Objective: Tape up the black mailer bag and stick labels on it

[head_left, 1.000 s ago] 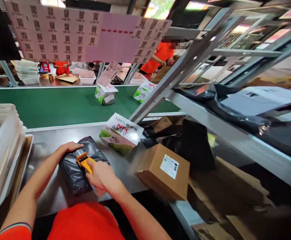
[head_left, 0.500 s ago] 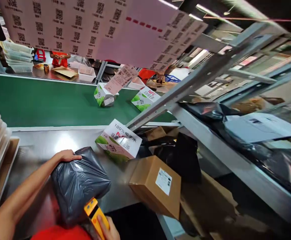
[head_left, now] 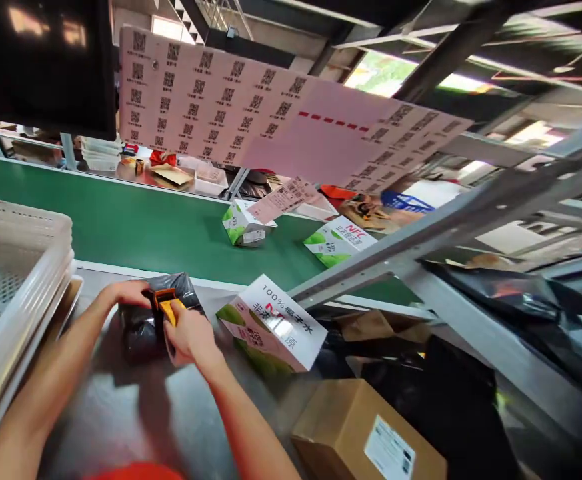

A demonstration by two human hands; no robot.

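Black plastic parcel [head_left: 139, 332] needs steadying; my right grip [head_left: 191, 337] clasps the yellow handheld tool [head_left: 171, 311], left grip [head_left: 129, 293] closure unclear

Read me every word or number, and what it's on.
"100% 椰子水": white-green carton on metal table.
"NFC": right-hand white-green carton on green belt.
Too small, blurred or glaring: remaining carton print, captions on pink QR-code board, pink paper slip, white label on brown box.

Left hand [head_left: 129, 293] and right hand [head_left: 191, 337] are bare, like both forearms [head_left: 245, 408]; the torso garment [head_left: 135, 471] is bright red.
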